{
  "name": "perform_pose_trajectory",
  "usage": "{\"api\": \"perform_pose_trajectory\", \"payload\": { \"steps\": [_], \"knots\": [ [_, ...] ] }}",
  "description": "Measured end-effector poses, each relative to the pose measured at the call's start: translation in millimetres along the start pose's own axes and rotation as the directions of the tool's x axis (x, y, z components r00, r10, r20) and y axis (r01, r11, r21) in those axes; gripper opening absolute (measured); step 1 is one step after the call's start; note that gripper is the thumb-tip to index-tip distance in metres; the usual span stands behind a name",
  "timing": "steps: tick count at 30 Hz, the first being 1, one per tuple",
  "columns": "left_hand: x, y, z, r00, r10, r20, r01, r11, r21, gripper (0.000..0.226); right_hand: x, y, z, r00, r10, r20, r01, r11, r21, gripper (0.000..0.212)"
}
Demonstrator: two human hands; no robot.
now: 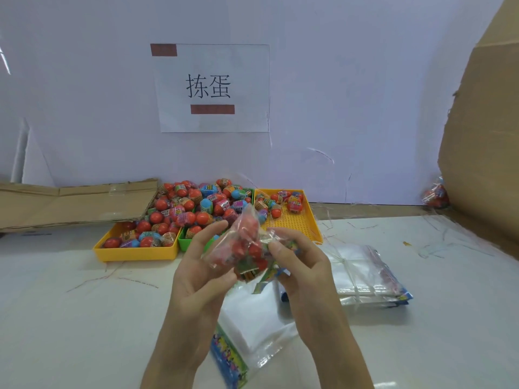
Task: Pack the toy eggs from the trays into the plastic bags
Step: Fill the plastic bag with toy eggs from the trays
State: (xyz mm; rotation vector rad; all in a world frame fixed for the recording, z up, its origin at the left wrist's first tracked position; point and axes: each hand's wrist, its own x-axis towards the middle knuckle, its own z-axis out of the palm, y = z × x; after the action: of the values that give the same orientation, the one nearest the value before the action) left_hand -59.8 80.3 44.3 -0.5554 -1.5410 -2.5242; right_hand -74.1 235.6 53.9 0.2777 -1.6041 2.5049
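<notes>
Flat plastic bags are lying nearest, under both hands. Left hand and right hand are pinching a filled bag of toy eggs, hiding the green tray between two yellow trays.

I count two yellow plastic trays, one green plastic tray, one egg-filled clear bag, and two stacks of empty clear bags; loose eggs too many to count.
</notes>
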Motion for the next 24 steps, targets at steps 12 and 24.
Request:
{"api": "perform_pose_trajectory", "payload": {
  "steps": [12,24],
  "knots": [
    [2.3,9.5,8.8,0.970,0.200,-0.139,-0.155,0.947,0.282,0.012,-7.8,-17.2,-1.0,0.988,-0.136,0.070,0.150,0.953,-0.262,0.008],
    [5.7,4.6,25.6,0.853,0.206,-0.479,-0.143,0.976,0.164,0.017,-9.3,-10.0,11.7,0.975,-0.216,-0.058,0.194,0.946,-0.259,0.014]
  ]
}}
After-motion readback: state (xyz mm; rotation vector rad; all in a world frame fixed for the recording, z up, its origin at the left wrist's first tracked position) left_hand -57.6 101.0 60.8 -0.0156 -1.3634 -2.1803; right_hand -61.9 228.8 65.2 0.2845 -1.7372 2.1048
